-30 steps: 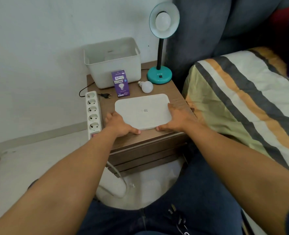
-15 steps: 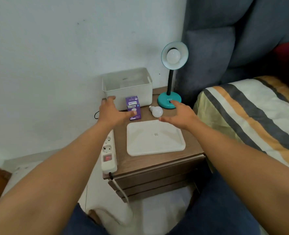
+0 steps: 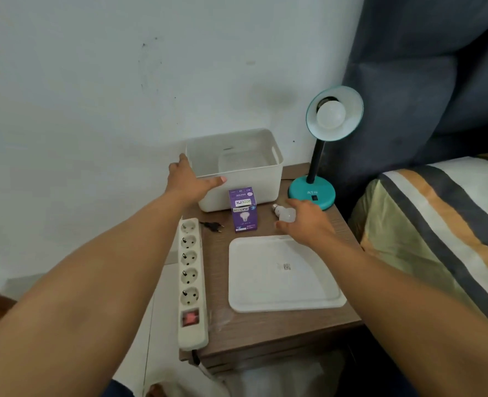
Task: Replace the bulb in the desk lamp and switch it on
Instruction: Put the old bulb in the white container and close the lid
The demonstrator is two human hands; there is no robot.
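A teal desk lamp [image 3: 313,193] stands at the back right of the wooden nightstand [image 3: 265,330], with a white bulb [image 3: 331,114] in its shade. A loose white bulb [image 3: 285,214] lies in front of the lamp base. My right hand [image 3: 305,222] is open, fingers spread, just over that loose bulb and touching or nearly touching it. A purple bulb box [image 3: 244,210] stands upright beside it. My left hand [image 3: 189,181] is open against the front left corner of the white bin [image 3: 237,167]. The lamp's black plug [image 3: 212,225] lies unplugged.
A white power strip [image 3: 190,279] with a red switch lies along the nightstand's left edge. A white tray lid [image 3: 282,275] lies flat at the front. A striped bed [image 3: 437,224] is on the right, a dark headboard behind the lamp, a wall on the left.
Both hands left the white tray lid and moved back: the left to the bin's corner, the right to the loose bulb. The camera tilted up and away.
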